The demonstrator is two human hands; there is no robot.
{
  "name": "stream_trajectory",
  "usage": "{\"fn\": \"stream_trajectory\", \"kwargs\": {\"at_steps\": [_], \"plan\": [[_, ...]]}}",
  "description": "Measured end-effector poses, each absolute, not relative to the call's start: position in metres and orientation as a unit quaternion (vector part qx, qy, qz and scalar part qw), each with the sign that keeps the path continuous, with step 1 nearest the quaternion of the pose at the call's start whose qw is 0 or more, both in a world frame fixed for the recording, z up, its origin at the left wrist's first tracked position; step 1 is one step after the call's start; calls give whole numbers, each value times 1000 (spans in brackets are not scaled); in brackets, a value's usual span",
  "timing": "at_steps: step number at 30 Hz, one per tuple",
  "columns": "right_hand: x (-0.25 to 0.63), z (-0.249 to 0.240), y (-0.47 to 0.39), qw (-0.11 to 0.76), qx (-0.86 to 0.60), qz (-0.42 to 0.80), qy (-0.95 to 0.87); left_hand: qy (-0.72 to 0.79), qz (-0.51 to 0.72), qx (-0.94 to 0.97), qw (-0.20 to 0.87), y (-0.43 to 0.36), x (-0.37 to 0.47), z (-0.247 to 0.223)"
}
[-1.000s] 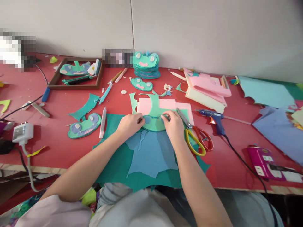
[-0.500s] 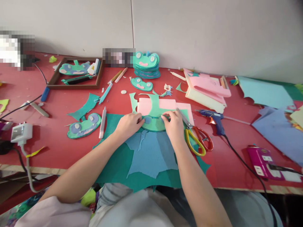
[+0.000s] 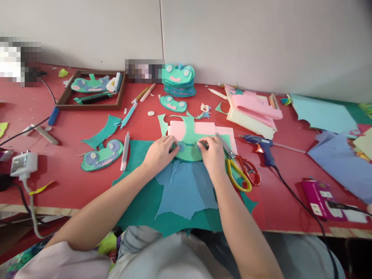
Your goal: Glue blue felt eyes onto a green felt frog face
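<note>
A light green felt frog face [image 3: 188, 153] lies on green and blue felt [image 3: 186, 190] in front of me. My left hand [image 3: 162, 152] has its fingers closed at the face's left blue eye patch [image 3: 181, 147]. At the right eye, my right hand [image 3: 212, 152] pinches with thumb and index finger, partly covering that side. Scissors with yellow and red handles [image 3: 239, 182] lie beside my right hand. Pink felt sheets [image 3: 203, 127] sit behind the face. Left of my left hand are a capped marker [image 3: 125, 151] and another frog face [image 3: 102, 155].
A blue glue gun [image 3: 263, 147] with a cable lies to the right, near a purple power socket [image 3: 319, 197]. Stacked frog faces [image 3: 179, 79] and a wooden tray [image 3: 120, 101] stand at the back. Pink and cream felt [image 3: 252, 110] is at the back right.
The left fingers have shifted slightly at the left eye patch. The right hand stays at the right eye. The whole view has moved a little.
</note>
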State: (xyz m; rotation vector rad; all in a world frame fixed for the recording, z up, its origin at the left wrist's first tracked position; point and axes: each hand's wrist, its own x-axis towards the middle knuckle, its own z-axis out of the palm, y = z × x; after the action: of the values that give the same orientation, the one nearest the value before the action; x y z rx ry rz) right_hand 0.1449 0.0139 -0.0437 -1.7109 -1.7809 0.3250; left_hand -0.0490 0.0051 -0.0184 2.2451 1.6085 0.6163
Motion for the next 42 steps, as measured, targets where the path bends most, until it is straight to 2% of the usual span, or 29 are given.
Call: {"fn": "stream_trajectory", "kwargs": {"at_steps": [7,16,20,24,33,42], "plan": [[145,-45,14,331,-649,119,-675,615,257,724,177,9,-53,-25],[143,-41,16,371,-665,113,-638,589,298,690,296,17,-55,-29],[142,-38,16,388,-673,162,-608,606,341,636,334,21,-56,-33],[143,-38,16,391,-671,220,-590,618,361,617,327,25,-58,-34],[148,-43,26,491,-641,247,-535,583,335,663,330,23,-57,-29],[144,-45,27,475,-637,277,-541,609,324,653,314,31,-58,-36]]}}
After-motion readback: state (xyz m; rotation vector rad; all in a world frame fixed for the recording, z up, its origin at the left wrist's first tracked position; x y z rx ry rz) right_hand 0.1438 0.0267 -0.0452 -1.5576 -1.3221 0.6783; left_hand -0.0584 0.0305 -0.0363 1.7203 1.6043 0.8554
